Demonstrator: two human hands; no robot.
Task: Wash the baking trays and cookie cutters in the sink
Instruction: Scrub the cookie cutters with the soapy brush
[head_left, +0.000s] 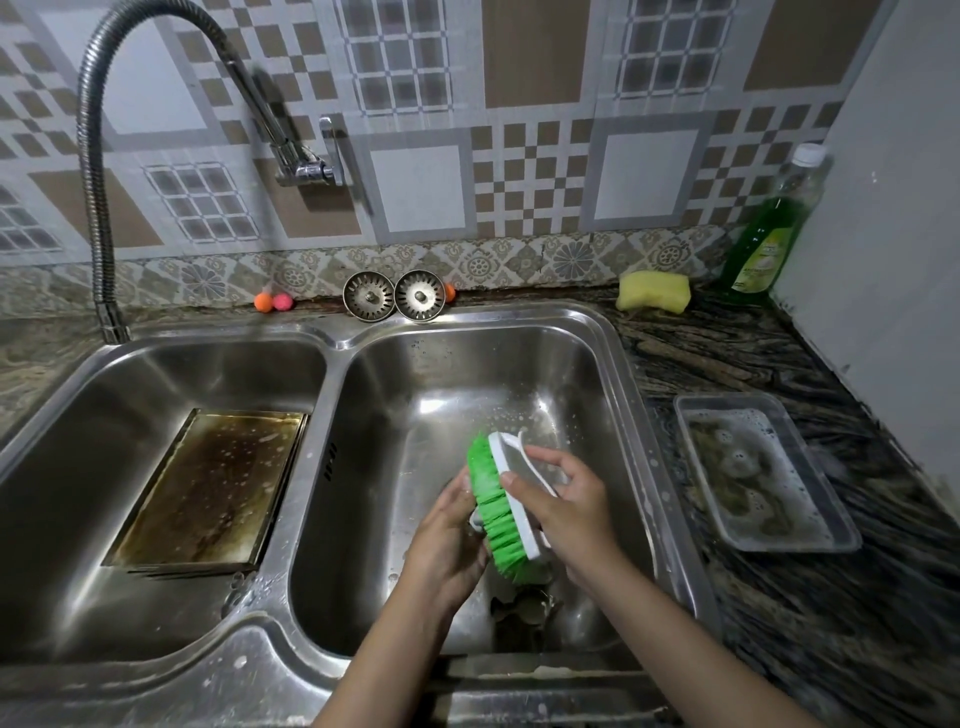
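Both hands are over the right basin: right hand (563, 501) grips the green scrub brush (501, 506), left hand (449, 540) curls around something small I can't make out under the bristles. Baking tray (208, 488) sits in the left basin, looking still stained, so I'd say there's plenty left.

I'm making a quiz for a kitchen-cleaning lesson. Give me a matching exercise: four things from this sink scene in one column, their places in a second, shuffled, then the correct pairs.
Things:
1. stained rectangular metal baking tray
2. green-bristled white scrub brush
3. yellow sponge
4. clear plastic tub of soapy water

Places:
A. counter ledge behind the right basin
B. lying in the left basin
C. counter right of the sink
D. held over the right basin

Pairs: 1-B, 2-D, 3-A, 4-C
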